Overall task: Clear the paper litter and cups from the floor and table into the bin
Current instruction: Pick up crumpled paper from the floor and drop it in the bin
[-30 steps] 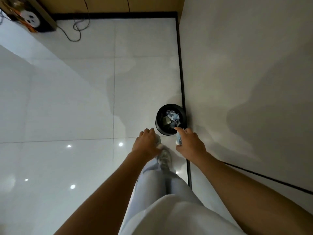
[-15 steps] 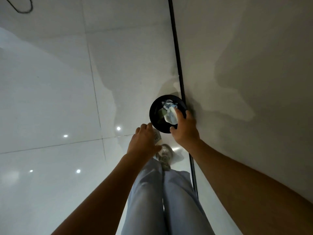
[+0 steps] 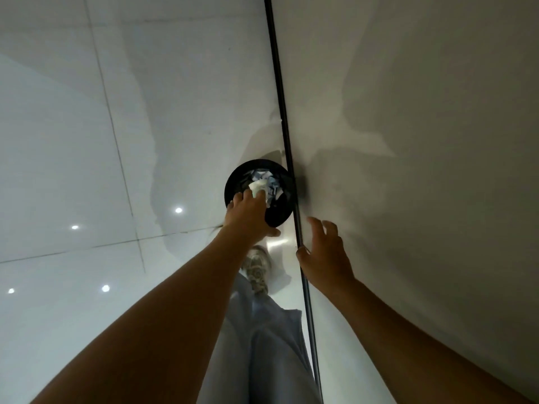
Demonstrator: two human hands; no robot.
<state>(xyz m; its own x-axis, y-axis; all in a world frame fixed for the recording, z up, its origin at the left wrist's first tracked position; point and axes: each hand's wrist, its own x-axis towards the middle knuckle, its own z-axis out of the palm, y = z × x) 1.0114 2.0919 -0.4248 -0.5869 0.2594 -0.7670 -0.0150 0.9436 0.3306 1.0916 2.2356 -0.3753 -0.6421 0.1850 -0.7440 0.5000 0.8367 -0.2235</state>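
Well along, by the look of it, though not finished. Black bin [image 3: 233, 186] standing on the white tiled floor [image 3: 73, 141], tight against the dark skirting strip [image 3: 287, 141] at the foot of the wall [image 3: 423, 141], already holding a heap of crumpled blue-and-white paper [image 3: 269, 180]. Left hand [image 3: 248, 214] reaching over the near rim of the bin, fingers curled round a pale crumpled wad [image 3: 258, 186], held right above the opening and not yet let go. Right hand [image 3: 323, 252] hanging just beside the bin on the wall side, fingers loosely spread, holding nothing. Likely step in hand: dropping this last wad into the bin. No other litter or cups visible on the stretch of floor in view; table out of sight, so impossible to say whether anything remains there. Only a pair of light trouser legs [image 3: 262, 345] and one shoe [image 3: 256, 269] below the arms.
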